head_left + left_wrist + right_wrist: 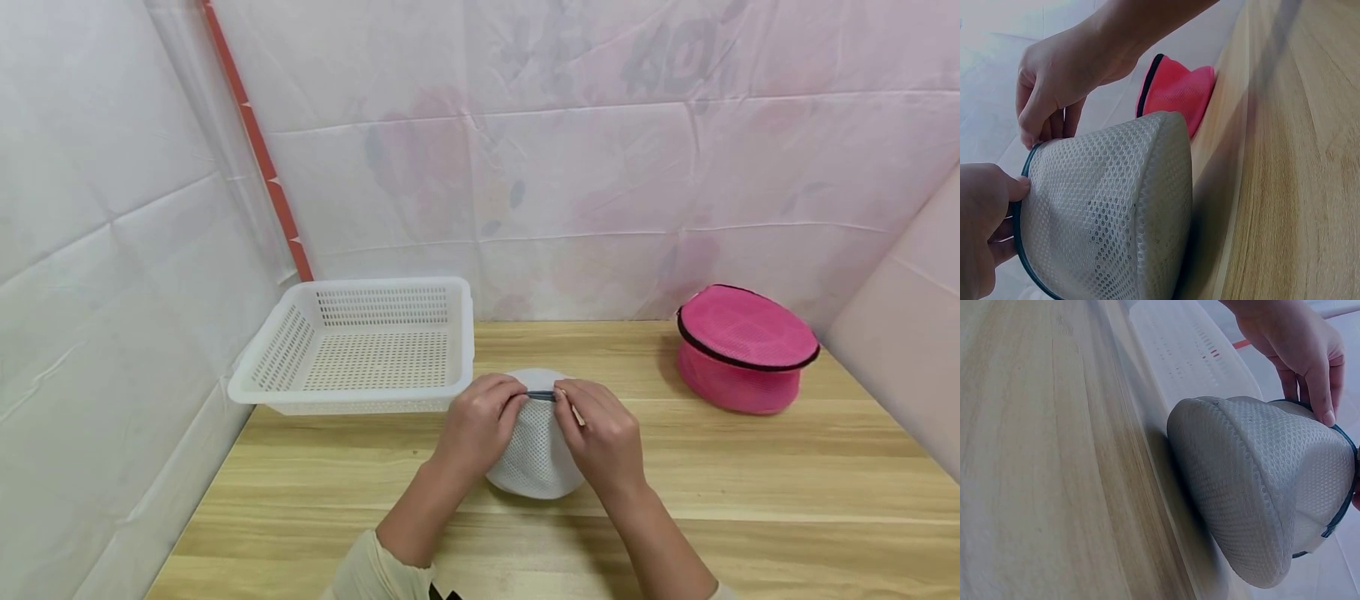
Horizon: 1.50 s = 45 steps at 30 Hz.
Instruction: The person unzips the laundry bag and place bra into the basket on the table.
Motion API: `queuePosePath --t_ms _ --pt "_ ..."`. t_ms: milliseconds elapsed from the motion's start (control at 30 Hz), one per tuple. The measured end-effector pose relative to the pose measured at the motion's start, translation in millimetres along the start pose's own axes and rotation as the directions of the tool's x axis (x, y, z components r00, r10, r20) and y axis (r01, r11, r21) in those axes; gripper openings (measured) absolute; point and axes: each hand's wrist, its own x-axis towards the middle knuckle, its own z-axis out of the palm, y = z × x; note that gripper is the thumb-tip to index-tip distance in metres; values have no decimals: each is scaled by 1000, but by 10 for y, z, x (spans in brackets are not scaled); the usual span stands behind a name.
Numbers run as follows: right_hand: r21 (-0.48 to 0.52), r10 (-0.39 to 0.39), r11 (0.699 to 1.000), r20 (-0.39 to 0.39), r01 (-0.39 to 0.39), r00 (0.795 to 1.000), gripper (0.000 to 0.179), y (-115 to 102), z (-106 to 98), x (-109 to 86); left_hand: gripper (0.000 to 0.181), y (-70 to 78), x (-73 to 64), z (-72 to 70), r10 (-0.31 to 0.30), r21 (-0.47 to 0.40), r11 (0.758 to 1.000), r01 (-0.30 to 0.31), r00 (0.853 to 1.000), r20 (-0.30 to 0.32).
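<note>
Pinching wht bag [534, 457], both hands [480, 419] [606, 427], rim [541, 395] ptly hidden

The left hand [480, 423] and right hand [606, 432] pinch the dark edge [540, 395] of a white mesh bag [536, 458] over a wooden table [750, 500]. A white basket [352, 396] sits left; a pink bag [746, 329] with black trim stands right.

Creased, pale cream sleeves [381, 572]
</note>
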Motion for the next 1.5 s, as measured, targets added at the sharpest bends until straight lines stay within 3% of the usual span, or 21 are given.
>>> queuePosePath --t_ms 267,633,1200,1500 --pt "6 -6 1000 -5 6 1000 23 -13 6 6 7 22 5 -5 -6 -6 1000 6 1000 5" --pt "12 -32 999 6 32 999 30 -38 27 -1 8 45 2 27 31 30 999 -31 1000 1" --pt "30 -53 998 21 53 998 32 -92 54 -13 9 111 -25 73 75 9 997 -75 997 -10" --pt "42 -33 999 13 32 999 35 -80 37 -18 7 89 -23 75 69 -22 997 -69 998 -15"
